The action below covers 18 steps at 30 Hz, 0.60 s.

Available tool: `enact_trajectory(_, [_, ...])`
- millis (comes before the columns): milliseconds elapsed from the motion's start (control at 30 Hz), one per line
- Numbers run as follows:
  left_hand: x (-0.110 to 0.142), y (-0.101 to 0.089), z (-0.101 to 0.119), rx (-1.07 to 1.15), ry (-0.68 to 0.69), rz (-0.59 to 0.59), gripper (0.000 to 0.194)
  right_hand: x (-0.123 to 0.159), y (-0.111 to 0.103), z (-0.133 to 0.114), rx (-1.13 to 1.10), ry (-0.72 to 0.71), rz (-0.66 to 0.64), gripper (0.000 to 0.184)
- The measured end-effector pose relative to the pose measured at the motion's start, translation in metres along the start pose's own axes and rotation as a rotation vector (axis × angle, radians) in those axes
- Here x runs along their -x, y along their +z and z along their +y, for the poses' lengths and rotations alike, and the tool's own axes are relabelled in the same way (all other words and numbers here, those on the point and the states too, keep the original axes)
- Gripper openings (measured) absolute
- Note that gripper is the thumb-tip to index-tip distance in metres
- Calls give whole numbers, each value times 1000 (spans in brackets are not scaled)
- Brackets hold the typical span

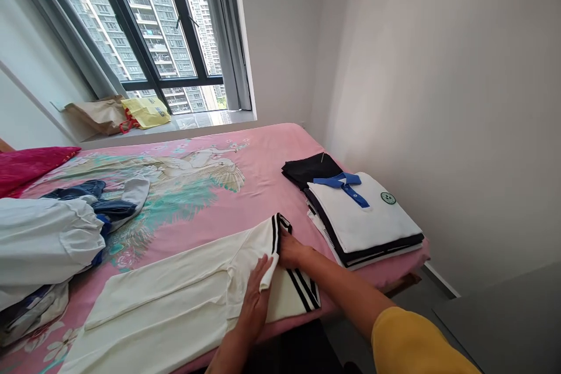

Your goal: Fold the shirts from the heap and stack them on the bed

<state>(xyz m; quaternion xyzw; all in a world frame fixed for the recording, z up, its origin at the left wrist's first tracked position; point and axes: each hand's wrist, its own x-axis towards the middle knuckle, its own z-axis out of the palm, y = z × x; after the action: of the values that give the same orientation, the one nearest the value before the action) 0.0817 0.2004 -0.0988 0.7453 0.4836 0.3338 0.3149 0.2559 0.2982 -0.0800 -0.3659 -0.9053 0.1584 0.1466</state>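
Folding looks partway through

The long cream cloth garment with black-striped ends [175, 289] lies along the near edge of the bed with a pink floral sheet [267, 169], one striped end over another, its length not yet folded up. The left hand [258, 295] presses flat on it, fingers extended, gripping nothing; the right hand [293, 250] is at the striped end, fingertips hidden, its hold unclear. The neat stack topped by a blue-collared white polo shirt [372, 216] seems done; the rumpled white-and-blue clothes heap [50, 236] seems left

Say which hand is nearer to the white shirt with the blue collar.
Right: the right hand is at the striped edge of the cream garment, left of the white shirt; the left hand rests on the garment, farther left.
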Motion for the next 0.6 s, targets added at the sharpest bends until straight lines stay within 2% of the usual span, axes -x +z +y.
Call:
enact_trajectory(133, [7,12,-6,-360,161,-84,51,-9,-4,31,67,132,-28,52])
enact_trajectory(300, [8,24,-3,-743,266,-37,59,-3,4,34,150,321,-31,57])
enact_trajectory(467, [9,26,-1,-870,309,10,63,2,10,37,182,575,173,52])
enact_trajectory(600, [9,26,0,-885,297,-8,64,4,-1,46,174,782,406,48])
